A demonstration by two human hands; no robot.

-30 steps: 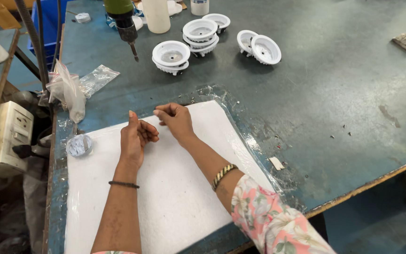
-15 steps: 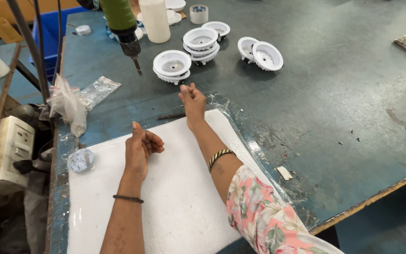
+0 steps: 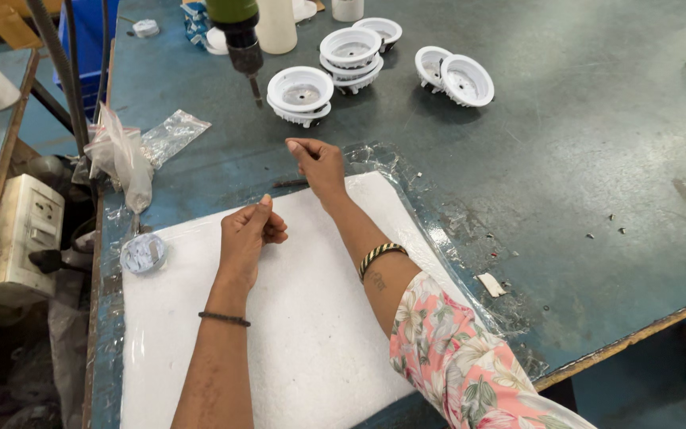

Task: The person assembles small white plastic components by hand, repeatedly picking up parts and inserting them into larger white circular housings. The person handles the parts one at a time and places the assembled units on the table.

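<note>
My left hand (image 3: 252,230) rests on a white foam pad (image 3: 311,349), thumb pressed against curled fingers; nothing shows in the pinch. My right hand (image 3: 319,163) is stretched past the pad's far edge, fingertips pinched together, and I cannot see anything between them. It hovers just short of a white round plastic housing (image 3: 301,91). A green powered screwdriver (image 3: 240,36) hangs above that housing, its bit pointing down beside it.
More white housings stand stacked (image 3: 351,52) and as a pair (image 3: 454,75) at the back. A small round part (image 3: 143,253) lies at the pad's left edge. Plastic bags (image 3: 125,151), a white bottle (image 3: 277,24) and a socket box (image 3: 17,238) are to the left.
My right hand left my left hand and moved away across the pad toward the nearest white housing. The left hand stayed put on the pad.
</note>
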